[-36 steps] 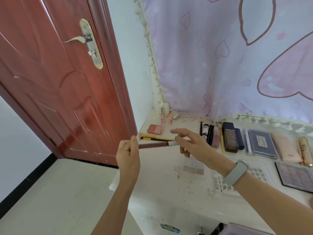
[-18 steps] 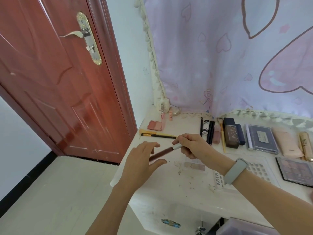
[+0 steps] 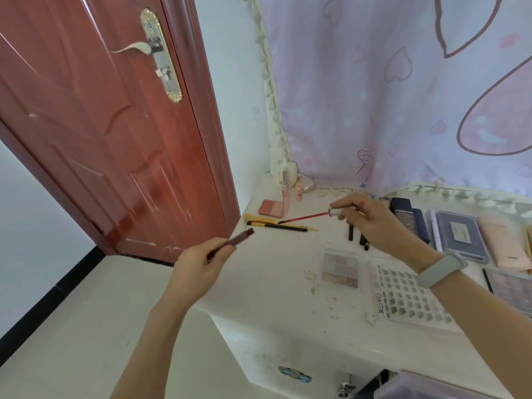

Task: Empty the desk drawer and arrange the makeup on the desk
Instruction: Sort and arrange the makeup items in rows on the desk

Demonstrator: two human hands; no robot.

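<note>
My left hand (image 3: pixel 201 263) grips a dark red lip gloss tube (image 3: pixel 240 239) off the desk's left edge. My right hand (image 3: pixel 370 221) pinches the tube's silver cap (image 3: pixel 341 210), and its red applicator wand (image 3: pixel 305 218) points left above the white desk (image 3: pixel 276 283). Tube and wand are apart. On the desk lie yellow-handled brushes (image 3: pixel 276 226), a pink blush compact (image 3: pixel 270 208), a small eyeshadow palette (image 3: pixel 341 267), a clear grid palette (image 3: pixel 408 298), dark pencils (image 3: pixel 357 240) and blue cases (image 3: pixel 457 237).
A red wooden door (image 3: pixel 115 139) stands left of the desk. A lilac curtain (image 3: pixel 403 96) hangs behind it. Small pink bottles (image 3: pixel 290 191) stand at the back left corner. A pink pouch (image 3: pixel 503 243) and another palette (image 3: pixel 515 286) lie at the right edge.
The lip gloss was whole and held between both hands. My right hand has pulled the cap and wand out to the right, and my left hand has drawn the tube down and left.
</note>
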